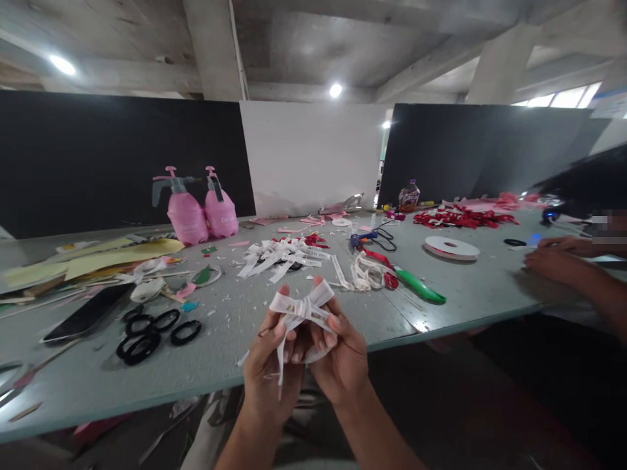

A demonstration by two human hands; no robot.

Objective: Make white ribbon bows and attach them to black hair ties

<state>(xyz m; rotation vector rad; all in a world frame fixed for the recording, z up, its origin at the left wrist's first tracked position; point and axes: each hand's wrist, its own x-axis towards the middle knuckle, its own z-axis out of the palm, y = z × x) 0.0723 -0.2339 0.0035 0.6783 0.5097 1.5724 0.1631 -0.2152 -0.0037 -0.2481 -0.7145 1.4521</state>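
Observation:
A white ribbon bow [304, 308] with printed lettering is held up over the table's front edge. My left hand [269, 356] pinches its left loop, and a loose tail hangs down past the fingers. On the other side my right hand [343, 356] grips the right loop between thumb and fingers. The lower fingers of both hands are partly hidden behind the ribbon. Just beyond the hands lies a pile of printed white ribbon pieces [279, 256]. To its right are a tangle of narrow white ribbon [367, 271] and a green-handled tool [421, 287].
Black hair ties [140, 346] and a dark phone [91, 312] lie left. Two pink spray bottles [189, 219] stand behind. Further right are a glue gun [360, 240], a ribbon spool [451, 248] and red ribbon pieces [465, 217]. A co-worker's hands [558, 258] rest at the right edge.

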